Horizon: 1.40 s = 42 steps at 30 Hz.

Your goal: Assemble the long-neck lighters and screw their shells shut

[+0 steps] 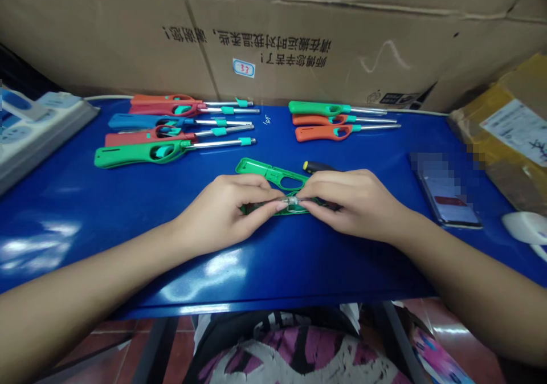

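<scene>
- Large cardboard carton (pixel 128 36) with upside-down Chinese printing (pixel 273 42), along the back
- White power strip (pixel 38 136) at the left edge
- Smartphone (pixel 448 197) lying at the right
- Yellow-taped box (pixel 508 170) with a white label (pixel 519 127), beside the smartphone

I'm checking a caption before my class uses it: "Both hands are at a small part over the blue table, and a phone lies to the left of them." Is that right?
Not quite: the phone lies to the right, as the head view shows. The left hand and right hand are indeed at a small part over the blue table.
</scene>
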Each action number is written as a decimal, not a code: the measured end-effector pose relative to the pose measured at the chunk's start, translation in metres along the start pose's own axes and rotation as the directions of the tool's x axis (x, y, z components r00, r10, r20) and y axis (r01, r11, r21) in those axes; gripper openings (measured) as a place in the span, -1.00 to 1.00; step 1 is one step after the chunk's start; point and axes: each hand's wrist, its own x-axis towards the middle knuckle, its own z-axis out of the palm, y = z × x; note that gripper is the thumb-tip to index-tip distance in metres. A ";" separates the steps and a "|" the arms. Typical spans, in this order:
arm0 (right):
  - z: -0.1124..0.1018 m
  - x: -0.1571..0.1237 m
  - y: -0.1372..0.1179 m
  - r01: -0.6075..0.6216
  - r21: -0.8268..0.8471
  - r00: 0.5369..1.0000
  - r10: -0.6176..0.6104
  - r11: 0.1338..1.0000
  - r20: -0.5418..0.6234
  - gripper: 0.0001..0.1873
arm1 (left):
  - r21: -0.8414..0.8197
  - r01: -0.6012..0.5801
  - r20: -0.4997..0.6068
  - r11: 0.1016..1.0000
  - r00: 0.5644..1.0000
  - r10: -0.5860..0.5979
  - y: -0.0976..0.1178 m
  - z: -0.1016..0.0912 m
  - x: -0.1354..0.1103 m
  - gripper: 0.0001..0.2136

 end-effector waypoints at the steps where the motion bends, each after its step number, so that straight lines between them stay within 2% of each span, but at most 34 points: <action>1: 0.000 0.000 0.001 0.010 -0.011 1.000 -0.010 1.000 -0.006 -0.85 | -0.003 0.000 0.001 1.000 1.000 0.000 0.000 0.000 0.000 -0.80; 4: 0.001 -0.002 0.002 0.019 -0.045 1.000 -0.020 0.999 -0.013 -0.85 | 0.018 0.008 -0.002 1.000 1.000 -0.008 0.001 -0.001 -0.001 -0.80; 8: 0.001 -0.003 0.001 -0.023 -0.095 0.999 0.026 0.995 0.028 -0.83 | 0.167 0.019 -0.008 0.986 1.000 -0.018 0.001 -0.005 -0.002 -0.81; 11: -0.001 -0.004 0.001 -0.059 -0.134 0.994 0.070 0.989 0.080 -0.70 | 0.286 -0.003 0.047 0.958 0.999 -0.010 0.000 -0.011 -0.002 -0.83; 16: -0.004 -0.004 0.002 -0.065 -0.165 0.987 0.088 0.984 0.136 -0.66 | 0.387 -0.001 0.163 0.922 0.984 -0.068 0.001 -0.018 -0.001 -0.85; 22: -0.002 -0.003 0.002 -0.061 -0.171 0.982 0.090 0.983 0.168 -0.67 | 0.373 0.010 0.190 0.928 0.978 -0.087 -0.001 -0.019 0.000 -0.84; 30: -0.002 -0.004 0.004 -0.049 -0.173 0.976 0.084 0.984 0.199 -0.67 | 0.207 0.095 0.182 0.974 0.974 -0.133 0.000 -0.025 0.001 -0.81; 34: -0.003 -0.004 0.004 -0.044 -0.166 0.974 0.079 0.985 0.211 -0.67 | 0.231 0.074 0.225 0.970 0.966 -0.127 -0.002 -0.026 0.001 -0.81; 42: -0.002 -0.004 0.005 -0.044 -0.154 0.973 0.077 0.987 0.217 -0.67 | 0.263 0.085 0.214 0.961 0.966 -0.144 -0.004 -0.024 0.001 -0.81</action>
